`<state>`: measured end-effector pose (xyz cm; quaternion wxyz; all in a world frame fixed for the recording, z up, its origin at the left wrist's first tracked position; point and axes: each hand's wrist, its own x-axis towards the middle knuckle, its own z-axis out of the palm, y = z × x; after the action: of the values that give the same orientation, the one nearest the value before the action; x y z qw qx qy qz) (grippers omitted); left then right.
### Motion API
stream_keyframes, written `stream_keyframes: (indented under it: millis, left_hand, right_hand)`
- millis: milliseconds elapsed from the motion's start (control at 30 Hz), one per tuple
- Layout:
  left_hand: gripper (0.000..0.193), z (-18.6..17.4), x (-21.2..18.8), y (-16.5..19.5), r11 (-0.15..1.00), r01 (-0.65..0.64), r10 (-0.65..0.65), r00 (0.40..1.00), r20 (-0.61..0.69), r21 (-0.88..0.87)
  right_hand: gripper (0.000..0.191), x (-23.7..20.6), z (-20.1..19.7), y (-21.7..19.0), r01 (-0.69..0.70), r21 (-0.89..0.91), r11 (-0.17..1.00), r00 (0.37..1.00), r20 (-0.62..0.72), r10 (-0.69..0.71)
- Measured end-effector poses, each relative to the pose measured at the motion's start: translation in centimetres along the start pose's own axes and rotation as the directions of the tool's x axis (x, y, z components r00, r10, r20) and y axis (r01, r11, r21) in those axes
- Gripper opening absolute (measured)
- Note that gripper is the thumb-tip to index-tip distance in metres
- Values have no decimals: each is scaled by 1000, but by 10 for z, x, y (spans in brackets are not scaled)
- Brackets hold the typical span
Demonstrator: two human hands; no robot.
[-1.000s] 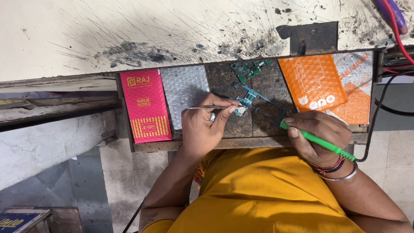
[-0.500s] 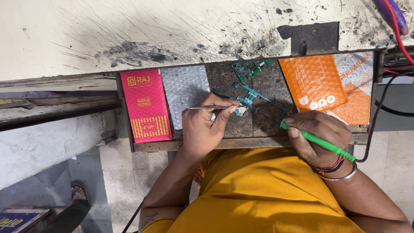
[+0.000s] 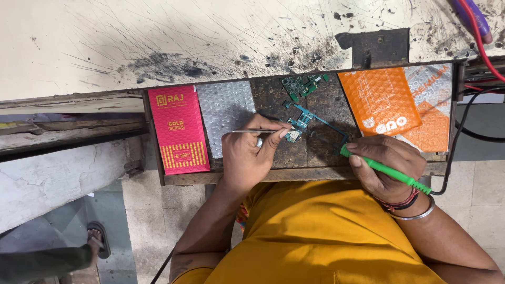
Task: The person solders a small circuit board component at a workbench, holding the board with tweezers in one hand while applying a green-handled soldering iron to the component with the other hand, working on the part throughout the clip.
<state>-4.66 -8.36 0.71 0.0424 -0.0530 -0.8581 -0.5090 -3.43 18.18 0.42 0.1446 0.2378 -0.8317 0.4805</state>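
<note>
We see the left hand (image 3: 247, 155) closed on a pair of thin metal tweezers (image 3: 255, 131), their tips at a small component (image 3: 293, 135) on the dark wooden tray (image 3: 326, 108). The right hand (image 3: 388, 165) is closed around a green-handled soldering iron (image 3: 386, 172), its tip reaching left toward a small teal circuit board (image 3: 304, 120) just beyond the tweezers. A second green circuit board (image 3: 301, 85) lies farther off, near the tray's far edge under the scratched white bench top (image 3: 184, 42). Open room on the tray is narrow: a silver bubble pouch (image 3: 226, 113) and a pink box (image 3: 178, 131) fill the left side, an orange bubble pouch (image 3: 379, 102) the right. The tray's near edge sits right against the yellow shirt (image 3: 326, 236). A black cable (image 3: 456, 131) runs past the right edge.
</note>
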Motion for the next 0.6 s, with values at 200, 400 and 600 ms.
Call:
stream_keyframes:
  millis: [200,400,600]
  left_hand:
    - [17,-2,-2,5,1000,-3,3,1000,-11,-9]
    - [15,-3,-2,9,1000,16,-17,1000,-11,-12]
    - [16,0,-1,7,1000,1,-1,1000,-12,-12]
  right_hand:
    - [9,-1,0,-1,12,6,1000,1000,-2,-12]
    - [11,-1,-2,-1,33,-4,999,999,7,-33]
    - [12,-4,-4,-1,5,-72,997,1000,28,-3]
